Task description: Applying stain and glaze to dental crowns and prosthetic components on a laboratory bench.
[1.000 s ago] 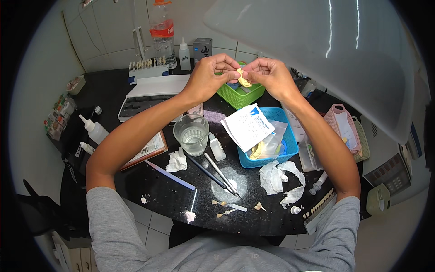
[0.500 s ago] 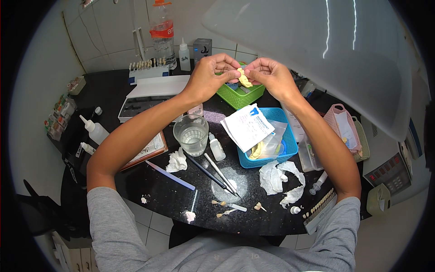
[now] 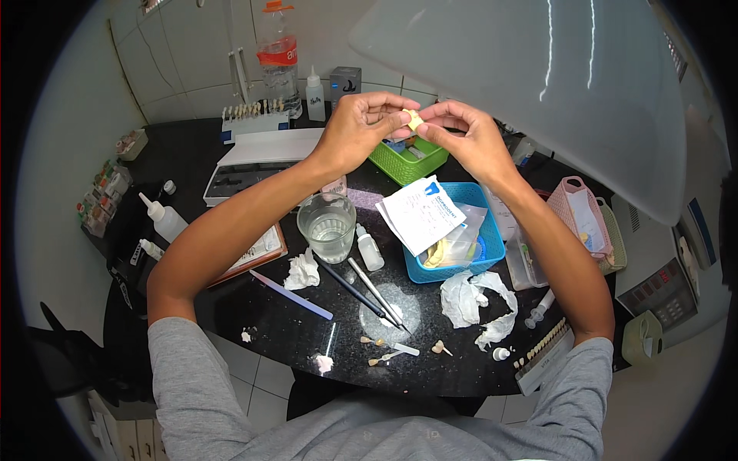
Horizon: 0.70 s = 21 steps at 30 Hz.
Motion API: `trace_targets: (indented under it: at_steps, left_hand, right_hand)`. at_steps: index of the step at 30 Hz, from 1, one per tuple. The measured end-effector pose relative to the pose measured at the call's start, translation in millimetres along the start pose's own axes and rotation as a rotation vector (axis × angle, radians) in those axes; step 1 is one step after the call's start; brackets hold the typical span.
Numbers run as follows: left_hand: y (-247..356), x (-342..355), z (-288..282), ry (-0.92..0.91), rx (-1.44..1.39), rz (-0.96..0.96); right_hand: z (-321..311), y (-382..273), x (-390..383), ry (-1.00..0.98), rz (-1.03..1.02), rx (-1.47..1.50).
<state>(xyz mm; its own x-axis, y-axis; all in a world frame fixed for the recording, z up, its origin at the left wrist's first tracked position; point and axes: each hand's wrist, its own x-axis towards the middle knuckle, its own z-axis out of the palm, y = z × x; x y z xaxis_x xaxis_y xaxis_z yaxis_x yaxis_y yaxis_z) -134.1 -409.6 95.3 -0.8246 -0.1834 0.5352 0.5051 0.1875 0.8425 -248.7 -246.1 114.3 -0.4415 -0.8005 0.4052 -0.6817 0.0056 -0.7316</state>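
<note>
My left hand (image 3: 357, 131) and my right hand (image 3: 469, 142) meet above a green basket (image 3: 400, 167), both pinching a small pale yellow piece (image 3: 413, 118), apparently a dental cast, between fingertips and thumbs. My fingers hide part of the piece. Below and right, a blue basket (image 3: 450, 273) holds white papers (image 3: 419, 211), clear bags and more yellow material (image 3: 436, 252). A glass of water (image 3: 327, 230) stands beneath my left wrist, beside a small dropper bottle (image 3: 370, 252) and two slender tools (image 3: 375, 295).
The black worktop (image 3: 415, 361) carries crumpled tissues (image 3: 457, 300), a lilac file (image 3: 292, 296), tooth shade guides (image 3: 542, 355), a squeeze bottle (image 3: 167, 224) and an opened white case (image 3: 261, 146). A large translucent shield (image 3: 523, 61) overhangs the right; pink baskets (image 3: 573, 196) stand below it.
The yellow piece has been raised slightly and turned in my fingertips, so less of it shows. My right hand's fingers have shifted around it.
</note>
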Motion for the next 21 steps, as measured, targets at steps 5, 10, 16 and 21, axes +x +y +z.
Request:
trace_targets:
  at_steps: [5,10,16,21]
  left_hand:
    - [29,-22,15,0.074,0.062,-0.033]
    - [56,-51,35,0.055,0.02,-0.136]
    - [87,-105,61,0.006,0.012,-0.189]
    - [99,-130,78,0.055,-0.05,-0.197]
  right_hand:
    - [-5,-13,-19,0.009,0.055,0.23]
    - [-18,-32,-56,-0.132,0.038,0.393]
    - [-17,-63,-108,-0.143,0.04,0.451]
    - [-15,-73,-135,-0.185,0.025,0.511]
